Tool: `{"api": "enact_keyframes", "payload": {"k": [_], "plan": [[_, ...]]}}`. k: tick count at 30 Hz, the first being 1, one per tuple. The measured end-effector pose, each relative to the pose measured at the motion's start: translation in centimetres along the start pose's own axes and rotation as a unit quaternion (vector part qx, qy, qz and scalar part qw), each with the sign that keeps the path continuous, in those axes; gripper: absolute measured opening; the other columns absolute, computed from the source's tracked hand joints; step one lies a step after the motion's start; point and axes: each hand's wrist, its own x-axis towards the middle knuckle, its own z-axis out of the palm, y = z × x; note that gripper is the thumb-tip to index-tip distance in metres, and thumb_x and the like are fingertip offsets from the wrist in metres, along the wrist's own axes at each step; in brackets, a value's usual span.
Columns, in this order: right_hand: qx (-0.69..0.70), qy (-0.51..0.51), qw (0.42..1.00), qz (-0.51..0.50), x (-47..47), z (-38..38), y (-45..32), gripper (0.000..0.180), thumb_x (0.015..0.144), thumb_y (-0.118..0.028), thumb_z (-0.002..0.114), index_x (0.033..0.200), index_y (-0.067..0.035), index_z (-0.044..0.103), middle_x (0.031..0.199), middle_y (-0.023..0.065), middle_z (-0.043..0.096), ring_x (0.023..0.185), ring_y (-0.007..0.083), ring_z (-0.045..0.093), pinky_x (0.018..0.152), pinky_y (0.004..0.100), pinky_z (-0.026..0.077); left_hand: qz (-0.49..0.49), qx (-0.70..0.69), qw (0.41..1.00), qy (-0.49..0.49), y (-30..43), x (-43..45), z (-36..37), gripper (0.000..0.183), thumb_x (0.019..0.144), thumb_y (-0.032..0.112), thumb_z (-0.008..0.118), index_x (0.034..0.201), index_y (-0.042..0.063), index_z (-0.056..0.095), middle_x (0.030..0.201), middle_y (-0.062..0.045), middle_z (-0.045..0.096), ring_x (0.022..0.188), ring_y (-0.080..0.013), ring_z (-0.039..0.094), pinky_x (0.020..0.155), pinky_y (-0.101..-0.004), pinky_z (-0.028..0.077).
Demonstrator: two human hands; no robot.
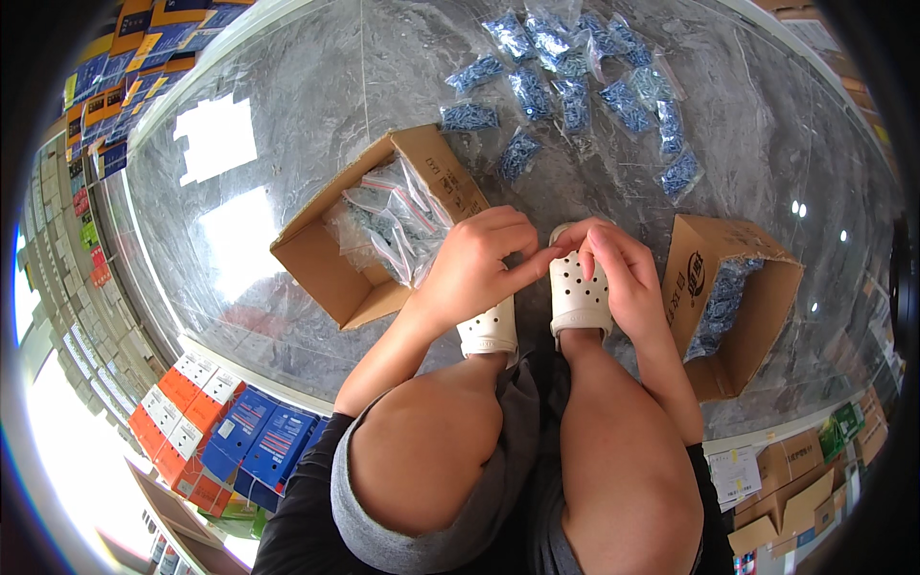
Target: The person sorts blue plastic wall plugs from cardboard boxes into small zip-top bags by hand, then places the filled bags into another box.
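Observation:
My left hand (481, 262) is over the white clogs, thumb and fingers curled, its thumb tip meeting the fingertips of my right hand (614, 259). No object shows between them, though the fingertips partly hide one another. Beside my left hand, an open cardboard box (309, 266) holds clear zip bags (395, 223) of small grey-green pieces. To the right of my right hand, another open cardboard box (755, 338) lies with its opening facing right and contains bags of blue screws (722, 309). Beyond my hands, several clear bags of blue screws (532, 93) are spread on the grey marbled floor.
Orange boxes (180, 417) and blue boxes (277, 438) are stacked at the lower left. Shelves with packages (129, 72) line the upper left. Cardboard boxes (790, 467) stand at the lower right. White clogs (578, 302) are on my feet between the two open boxes.

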Motion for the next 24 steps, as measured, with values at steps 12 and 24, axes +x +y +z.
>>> {"api": "enact_keyframes", "payload": {"k": [12, 24], "plan": [[0.032, 0.004, 0.999, 0.044, 0.0, -0.5, 0.6, 0.030, 0.094, -0.024, 0.044, 0.072, -0.004, 0.050, 0.082, 0.0035, 0.057, 0.074, 0.0065, 0.046, 0.067, 0.0222, 0.037, -0.007, -0.006, 1.000, -0.001, -0.3, 0.1, 0.3, 0.013, 0.077, 0.008, 0.064, 0.071, -0.001, 0.057, 0.070, -0.011, 0.055, 0.067, -0.0260, 0.054, 0.059, -0.0341, 0.042], [0.047, 0.001, 0.997, 0.063, -0.1, -0.7, 1.1, 0.024, 0.093, -0.022, 0.048, 0.078, -0.004, 0.052, 0.081, 0.0003, 0.057, 0.073, 0.0040, 0.046, 0.066, 0.0200, 0.037, -0.001, -0.022, 1.000, -0.007, -0.4, 0.1, 0.4, 0.012, 0.081, 0.010, 0.061, 0.075, -0.001, 0.058, 0.072, -0.012, 0.056, 0.068, -0.0274, 0.054, 0.061, -0.0349, 0.043]]}}
